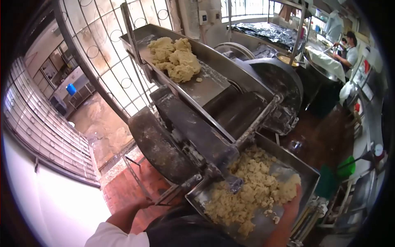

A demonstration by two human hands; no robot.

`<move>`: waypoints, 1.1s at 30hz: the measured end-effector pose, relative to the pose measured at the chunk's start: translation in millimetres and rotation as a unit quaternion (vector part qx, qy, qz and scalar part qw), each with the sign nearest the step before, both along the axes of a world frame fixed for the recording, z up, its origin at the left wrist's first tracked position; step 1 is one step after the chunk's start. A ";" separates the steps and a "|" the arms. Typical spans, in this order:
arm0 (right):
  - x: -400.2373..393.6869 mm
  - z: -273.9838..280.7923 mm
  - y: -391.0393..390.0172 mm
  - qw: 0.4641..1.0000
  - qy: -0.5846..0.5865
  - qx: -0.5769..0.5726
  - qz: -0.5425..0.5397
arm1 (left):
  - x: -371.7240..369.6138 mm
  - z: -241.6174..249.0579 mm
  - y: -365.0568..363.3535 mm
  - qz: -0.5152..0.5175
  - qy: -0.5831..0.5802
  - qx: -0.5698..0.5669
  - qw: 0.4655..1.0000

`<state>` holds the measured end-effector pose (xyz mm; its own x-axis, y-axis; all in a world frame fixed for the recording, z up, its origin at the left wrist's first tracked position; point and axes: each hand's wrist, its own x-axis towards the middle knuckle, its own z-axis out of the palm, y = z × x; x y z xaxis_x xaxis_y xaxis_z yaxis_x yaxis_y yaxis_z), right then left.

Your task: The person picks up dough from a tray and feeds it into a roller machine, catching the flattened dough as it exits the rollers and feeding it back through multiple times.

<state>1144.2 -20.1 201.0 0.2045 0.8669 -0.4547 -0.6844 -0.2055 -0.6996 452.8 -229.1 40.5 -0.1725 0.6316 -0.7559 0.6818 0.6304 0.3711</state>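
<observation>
Crumbly dough (247, 189) is heaped in the lower metal tray (310, 175) below the rollers. At the right side of this heap, my right hand (293, 201) is pressed against a lump of dough, its fingers partly hidden by the dough. My left hand (145, 202) is at the lower left, beside the machine's metal frame rod, with its fingers closed round the rod's end. Higher up, several big lumps of dough (177, 59) lie in the machine's upper trough (205, 88), above the dark roller (234, 111).
The machine's dark wheel cover (158, 144) stands left of the trough. Behind it is a barred gate (111, 45). At the far right, people (349, 53) stand by a work surface. A green bucket (347, 166) is at the right.
</observation>
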 end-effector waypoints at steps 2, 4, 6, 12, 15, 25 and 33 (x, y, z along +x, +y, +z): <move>8.6 33.2 -2.4 0.999 -0.012 0.037 -0.028 | 16.1 11.5 45.5 -0.016 -0.014 0.045 0.999; 24.2 58.7 -5.1 0.995 -0.035 0.085 0.037 | 27.5 21.9 71.7 -0.064 0.023 0.052 0.996; -21.2 136.4 -4.0 0.989 -0.106 0.102 0.020 | -0.6 -4.3 117.1 -0.089 -0.026 0.008 0.996; -63.0 212.9 9.7 0.977 -0.177 0.092 -0.078 | -62.6 -108.3 154.9 0.075 -0.207 -0.057 0.974; -71.7 238.2 29.8 0.975 -0.181 0.119 -0.043 | -103.1 -135.2 156.9 0.008 -0.160 -0.173 0.972; -256.3 390.1 194.8 0.931 -0.201 0.267 0.147 | -170.3 -199.0 152.8 -0.138 -0.343 0.178 0.912; -497.1 411.8 332.5 0.834 -0.330 0.310 0.316 | -114.4 -112.9 123.0 0.332 -0.218 -0.061 0.916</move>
